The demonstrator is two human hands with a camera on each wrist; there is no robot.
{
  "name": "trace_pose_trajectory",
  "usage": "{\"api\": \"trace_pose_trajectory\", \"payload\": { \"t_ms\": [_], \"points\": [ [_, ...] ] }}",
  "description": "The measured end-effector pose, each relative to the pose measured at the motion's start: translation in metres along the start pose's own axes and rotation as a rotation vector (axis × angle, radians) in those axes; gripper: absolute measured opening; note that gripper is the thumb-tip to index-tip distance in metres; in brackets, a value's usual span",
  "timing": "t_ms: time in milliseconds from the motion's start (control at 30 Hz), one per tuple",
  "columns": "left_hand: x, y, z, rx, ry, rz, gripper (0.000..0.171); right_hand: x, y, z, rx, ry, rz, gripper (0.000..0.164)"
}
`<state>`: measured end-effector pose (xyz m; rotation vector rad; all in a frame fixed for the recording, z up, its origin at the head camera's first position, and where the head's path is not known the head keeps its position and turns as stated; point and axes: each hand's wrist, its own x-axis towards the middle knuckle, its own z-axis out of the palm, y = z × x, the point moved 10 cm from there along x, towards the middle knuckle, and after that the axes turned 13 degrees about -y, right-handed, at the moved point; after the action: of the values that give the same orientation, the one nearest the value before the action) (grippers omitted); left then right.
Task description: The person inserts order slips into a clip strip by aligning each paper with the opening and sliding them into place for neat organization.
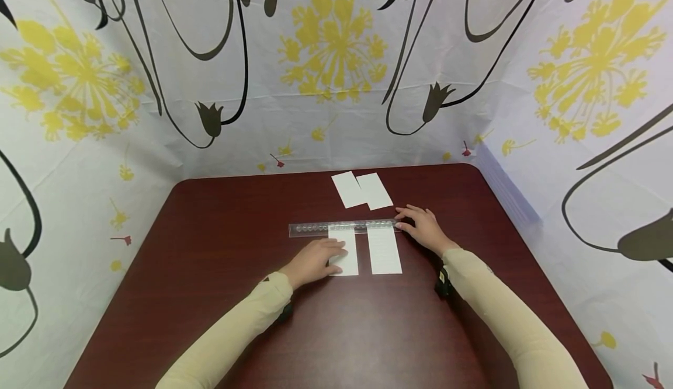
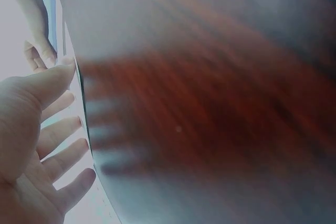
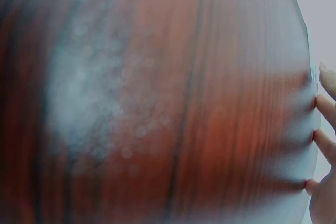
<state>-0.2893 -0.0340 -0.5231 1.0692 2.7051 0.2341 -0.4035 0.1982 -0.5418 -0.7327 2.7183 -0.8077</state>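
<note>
A clear plastic ruler (image 1: 310,229) lies crosswise on the table, over the top ends of two white paper slips. My left hand (image 1: 317,259) rests palm down on the left slip (image 1: 348,265), its fingers spread and partly covering it. Beside it is the right slip (image 1: 385,254), with faint lines on it. At the ruler's right end, my right hand (image 1: 425,229) touches down with spread fingers. In the right wrist view, its fingertips (image 3: 311,136) meet the table surface. The left wrist view shows the left thumb (image 2: 50,83) and fingers held apart.
Two more white slips (image 1: 348,190) (image 1: 375,191) lie partly overlapping farther back on the dark red-brown table (image 1: 236,214). Patterned cloth (image 1: 336,126) surrounds the table's back and sides.
</note>
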Motion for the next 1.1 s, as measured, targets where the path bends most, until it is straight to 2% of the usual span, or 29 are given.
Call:
{"api": "trace_pose_trajectory", "payload": {
  "t_ms": [200, 1100],
  "points": [
    [0.002, 0.004, -0.002, -0.018, 0.004, 0.02, 0.046, -0.001, -0.002, -0.001, 0.006, -0.016, 0.012, 0.029],
    [0.013, 0.01, 0.001, 0.001, -0.009, 0.02, 0.047, -0.003, -0.004, -0.001, 0.012, -0.002, -0.011, 0.028]
  ]
}}
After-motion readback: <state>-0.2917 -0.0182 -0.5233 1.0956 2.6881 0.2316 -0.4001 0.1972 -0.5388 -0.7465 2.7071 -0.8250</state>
